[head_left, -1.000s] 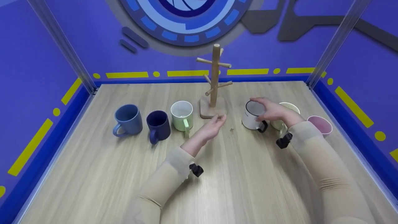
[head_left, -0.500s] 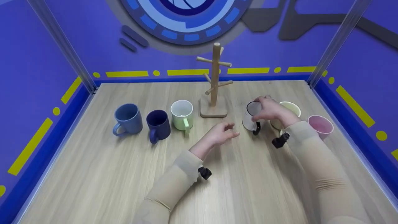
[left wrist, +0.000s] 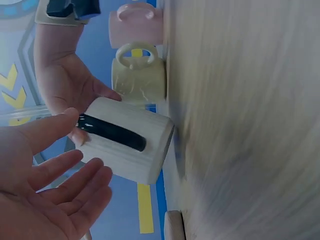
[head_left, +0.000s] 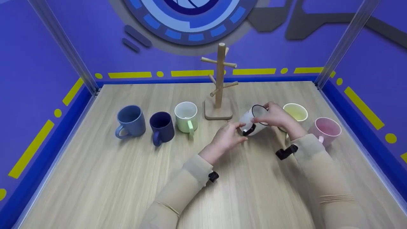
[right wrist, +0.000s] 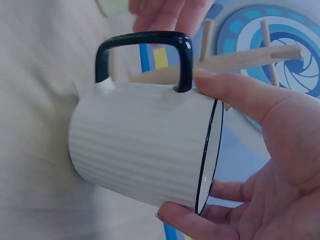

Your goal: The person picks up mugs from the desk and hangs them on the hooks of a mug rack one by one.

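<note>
My right hand grips a white ribbed mug by its dark rim, thumb near the handle and fingers at the opposite side. The mug is tilted, its black handle turned towards my left hand. That hand is spread beside the handle, fingers loosely bent and not closed round it; whether the thumb touches is unclear. In the left wrist view, the mug's lower edge is close to the tabletop; contact cannot be made out. Behind and to the left stands a wooden mug tree with bare pegs.
Left of the tree stand a light green mug, a navy mug and a grey-blue mug. On the right are a pale yellow mug and a pink mug. Blue panels border the table.
My right hand has tilted the white mug and shifted it slightly left, swinging its handle leftward. My left hand has moved right, from near the tree's base to beside the handle.
</note>
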Demonstrator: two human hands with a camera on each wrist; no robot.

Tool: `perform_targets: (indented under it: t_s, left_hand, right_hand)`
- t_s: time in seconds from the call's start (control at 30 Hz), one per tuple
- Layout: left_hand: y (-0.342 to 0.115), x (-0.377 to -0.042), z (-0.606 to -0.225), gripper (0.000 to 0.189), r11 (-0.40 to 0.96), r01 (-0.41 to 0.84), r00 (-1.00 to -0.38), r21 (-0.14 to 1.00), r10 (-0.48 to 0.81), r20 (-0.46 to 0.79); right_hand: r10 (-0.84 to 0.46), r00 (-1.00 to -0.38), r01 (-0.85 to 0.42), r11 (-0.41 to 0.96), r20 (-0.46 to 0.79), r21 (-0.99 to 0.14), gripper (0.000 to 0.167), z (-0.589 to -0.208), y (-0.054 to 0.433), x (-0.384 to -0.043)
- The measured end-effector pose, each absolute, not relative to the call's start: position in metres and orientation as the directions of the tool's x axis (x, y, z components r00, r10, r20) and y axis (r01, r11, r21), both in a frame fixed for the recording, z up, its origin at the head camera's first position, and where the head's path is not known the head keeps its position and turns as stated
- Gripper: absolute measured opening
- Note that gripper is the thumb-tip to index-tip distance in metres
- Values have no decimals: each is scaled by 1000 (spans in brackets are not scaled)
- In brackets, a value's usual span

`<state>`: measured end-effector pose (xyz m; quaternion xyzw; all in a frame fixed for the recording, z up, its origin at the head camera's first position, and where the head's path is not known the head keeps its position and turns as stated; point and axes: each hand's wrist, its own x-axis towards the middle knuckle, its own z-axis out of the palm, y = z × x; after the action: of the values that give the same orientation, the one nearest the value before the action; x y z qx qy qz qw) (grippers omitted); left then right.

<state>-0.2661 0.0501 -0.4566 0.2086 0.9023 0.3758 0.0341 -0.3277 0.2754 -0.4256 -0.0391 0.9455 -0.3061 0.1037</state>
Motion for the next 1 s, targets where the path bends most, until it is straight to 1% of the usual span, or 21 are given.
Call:
perform_targets:
  t_s: [0.17,0.27,0.33,0.47,0.6,0.67,0.77,0.83,0.93,1.0]
  left_hand:
    - [49,-266,-458,47,665,436,-893,606,403,200]
    - [47,-266,-461,38,657,497,-867,567,407,287]
    - [46,-267,-462,32,645,534,-845,546,404,349]
    - [42,-269,-464,27,596,593,-802,542,375,464]
    - [38,-272,-464,28,543,633,-766,552,339,546]
    - [36,-274,-463,27,517,647,-754,561,323,572]
    - [32,-276,-460,25,480,653,-750,586,301,589]
    - [29,-278,-458,24,468,645,-758,604,295,581]
    - [24,-280,-454,24,459,620,-782,637,289,553]
    - [20,-282,-451,24,459,596,-801,659,278,531]
  right_hand:
    - [-133,-959,70,746,-251,-662,91,-430,277,-321]
    - [-166,-938,126,655,-305,-745,82,-436,278,-319]
    - [-202,-922,164,572,-331,-804,75,-441,279,-318]
    - [-259,-892,246,410,-370,-879,63,-449,278,-315]
    - [-310,-857,325,292,-411,-899,42,-456,275,-312]
    - [-344,-837,354,251,-425,-901,38,-459,273,-311]
    - [-395,-807,368,245,-439,-897,43,-462,271,-310]
    - [-415,-795,349,286,-443,-893,50,-463,270,-309]
    - [-443,-793,258,376,-417,-890,63,-466,270,-307]
    - [-464,-810,164,408,-359,-898,68,-468,270,-306]
